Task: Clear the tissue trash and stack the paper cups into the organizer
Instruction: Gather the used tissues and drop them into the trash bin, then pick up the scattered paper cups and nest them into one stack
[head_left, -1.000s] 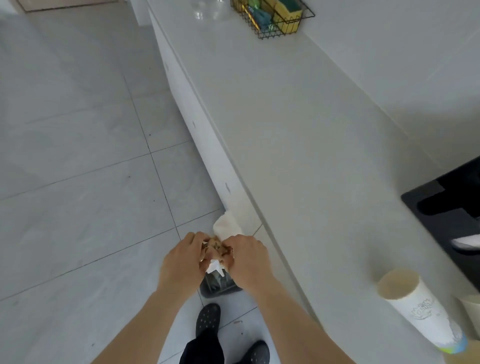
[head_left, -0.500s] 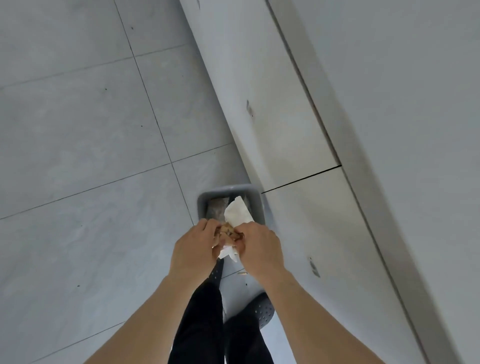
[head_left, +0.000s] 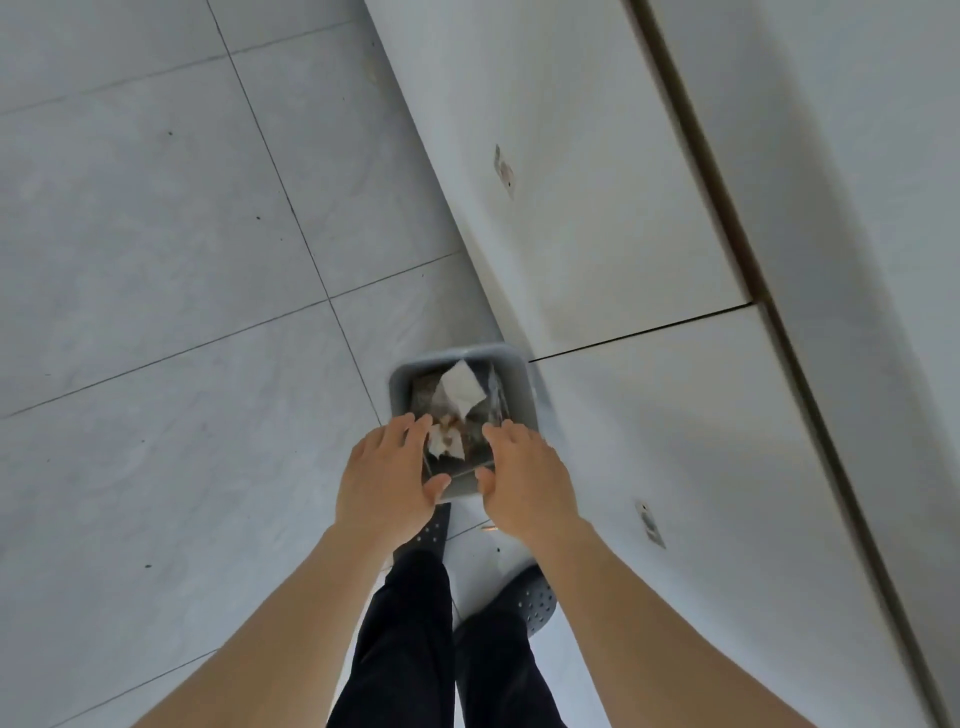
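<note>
Clearly, both the left hand (head_left: 387, 480) and the right hand (head_left: 524, 480) hung spread and empty above the gray bin (head_left: 511, 364), where the tissue (head_left: 460, 389) lay. Soft, light and stained, it probably needed pinching by a clean corner.

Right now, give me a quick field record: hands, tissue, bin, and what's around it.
left hand: open, fingers spread, above the bin's near-left edge
right hand: open, above the bin's near-right edge
tissue: white and stained pieces in or over the bin's mouth, held by neither hand
bin: grey, on the tiled floor beside the cabinet
paper cups: not in view
</note>
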